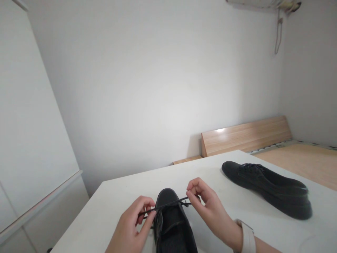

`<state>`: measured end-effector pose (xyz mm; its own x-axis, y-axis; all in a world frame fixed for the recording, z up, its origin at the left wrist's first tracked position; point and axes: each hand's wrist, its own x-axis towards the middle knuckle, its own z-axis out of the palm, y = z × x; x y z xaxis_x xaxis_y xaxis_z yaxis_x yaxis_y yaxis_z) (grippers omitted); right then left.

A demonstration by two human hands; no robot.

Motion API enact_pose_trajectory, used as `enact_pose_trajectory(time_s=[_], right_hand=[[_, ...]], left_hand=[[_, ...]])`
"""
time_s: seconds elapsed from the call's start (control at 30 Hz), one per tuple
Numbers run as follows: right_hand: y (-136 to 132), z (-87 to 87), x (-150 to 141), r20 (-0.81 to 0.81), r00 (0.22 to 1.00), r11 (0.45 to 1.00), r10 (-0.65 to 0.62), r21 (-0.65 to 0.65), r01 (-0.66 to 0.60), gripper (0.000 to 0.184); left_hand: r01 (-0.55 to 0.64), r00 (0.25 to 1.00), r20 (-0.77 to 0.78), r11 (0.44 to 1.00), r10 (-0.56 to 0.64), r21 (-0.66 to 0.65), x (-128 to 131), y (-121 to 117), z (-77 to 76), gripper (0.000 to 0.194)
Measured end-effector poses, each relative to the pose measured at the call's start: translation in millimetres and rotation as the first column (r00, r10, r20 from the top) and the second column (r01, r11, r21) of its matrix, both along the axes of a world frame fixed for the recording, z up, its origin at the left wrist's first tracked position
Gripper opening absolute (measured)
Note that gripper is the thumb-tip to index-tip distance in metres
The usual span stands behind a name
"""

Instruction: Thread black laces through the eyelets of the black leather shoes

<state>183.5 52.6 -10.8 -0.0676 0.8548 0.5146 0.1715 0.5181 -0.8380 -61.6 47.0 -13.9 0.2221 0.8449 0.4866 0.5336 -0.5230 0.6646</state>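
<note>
Black shoe (176, 233) at bottom centre of frame, toe pointing up-frame, heel end cut off by the lower edge; sits on a white table (118, 193). Dark lace (170, 203) drawn across its opening, near straight. Left hand (135, 218), lower centre-left: thumb and forefinger together, pinching the lace. Right hand (206, 200), just right of the toe: fingertips close together at the lace's other side, apparently gripping it; exact contact too small to tell. Pale wristband (247, 237) on that arm. Second black shoe (265, 188) lies at right, apart from both hands. Handling, by judgement: lace light, limp, perhaps slippery, best pinched near its ends; shoe fairly light, upper pliable, sole firmer, best steadied by its sides.
</note>
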Motion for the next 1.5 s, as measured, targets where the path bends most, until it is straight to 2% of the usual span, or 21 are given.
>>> enact_pose_trajectory(time_s=[0.1,0.2,0.3,0.4,0.47,0.53,0.6,0.67,0.73,0.8,0.87,0.93,1.07,1.13,1.2,1.27,1.3,1.37,1.4,1.43,1.5], right_hand=[[7,-0.9,9,0.159,0.987,0.998,0.038,-0.055,-0.03,0.008],[13,-6.4,14,0.301,0.952,0.993,0.057,-0.119,-0.022,0.009],[16,-12.2,13,0.318,0.945,0.988,0.081,-0.153,-0.034,0.01],[19,-14.3,11,0.264,0.962,0.988,0.07,-0.154,-0.029,0.011],[21,-12.6,12,0.228,0.973,0.991,0.031,-0.131,0.0,0.011],[22,-8.5,15,0.155,0.987,0.996,-0.035,-0.073,0.047,0.01],[23,-3.6,19,0.008,0.996,0.996,-0.091,-0.023,0.091,0.013],[24,0.1,22,-0.146,0.982,0.993,-0.121,-0.013,0.12,0.023],[25,1.7,24,-0.231,0.964,0.991,-0.131,-0.04,0.125,0.034],[24,1.7,23,-0.339,0.935,0.993,-0.106,-0.078,0.085,0.038],[22,2.2,21,-0.489,0.87,0.995,-0.067,-0.098,0.022,0.038],[19,5.4,19,-0.61,0.791,0.997,-0.054,-0.079,0.007,0.036],[9,20.9,20,-0.704,0.7,0.988,-0.118,-0.01,0.157,0.031],[4,29.5,21,-0.735,0.667,0.972,-0.125,0.043,0.229,0.029],[-1,35.6,21,-0.742,0.661,0.959,-0.106,0.101,0.266,0.026],[-5,39.3,16,-0.705,0.705,0.964,-0.074,0.131,0.232,0.024],[-8,40.9,12,-0.666,0.745,0.976,-0.047,0.127,0.175,0.024],[-15,45.8,-1,-0.572,0.818,0.997,0.058,0.082,-0.013,0.026],[-20,49.6,-9,-0.535,0.834,0.99,0.136,0.052,-0.128,0.028],[-25,54.3,-19,-0.511,0.83,0.969,0.224,0.027,-0.245,0.03],[-34,65.5,-39,-0.493,0.768,0.885,0.408,0.007,-0.465,0.032]], left_hand=[[0.012,0.986,-0.164,0.999,-0.005,0.037,-11,6,-3.5,0.013],[-0.003,0.979,-0.205,1.0,0.006,0.018,-15,10,-6.7,0.014],[-0.028,0.982,-0.189,0.999,0.025,-0.014,-15,12,-7.2,0.021],[-0.067,0.994,-0.091,0.998,0.065,-0.01,-17,14,-7.4,0.022],[-0.118,0.993,0.037,0.992,0.116,0.035,-20,16,-7.6,0.02],[-0.151,0.967,0.21,0.988,0.146,0.012,-22,17,-6.3,0.023],[-0.082,0.893,0.429,0.987,0.134,-0.138,-22,15,-2.4,0.03],[0.131,0.739,0.666,0.947,0.104,-0.293,-21,13,2.8,0.034],[0.334,0.565,0.821,0.887,0.082,-0.318,-19,10,7.2,0.031],[0.42,0.488,0.871,0.863,0.046,-0.281,-18,7,9.6,0.028],[0.394,0.497,0.867,0.882,0.034,-0.26,-17,6,10.7,0.03],[0.302,0.52,0.852,0.917,0.069,-0.259,-19,5,12.0,0.033],[-0.015,0.552,0.819,0.983,0.16,-0.182,-28,0,17.7,0.04],[-0.178,0.573,0.799,0.979,0.183,-0.097,-33,-5,22.4,0.045],[-0.264,0.603,0.775,0.964,0.19,-0.031,-33,-11,27.7,0.043],[-0.252,0.653,0.734,0.968,0.186,-0.021,-27,-16,31.7,0.041],[-0.227,0.683,0.707,0.973,0.183,-0.033,-22,-18,32.4,0.041],[-0.151,0.739,0.659,0.988,0.143,-0.045,-9,-18,29.7,0.045],[-0.086,0.763,0.641,0.996,0.082,-0.025,-3,-18,26.2,0.048],[0.005,0.782,0.624,1.0,-0.012,0.013,3,-17,21.4,0.054],[0.201,0.77,0.604,0.976,-0.207,0.079,11,-16,10.2,0.074]])
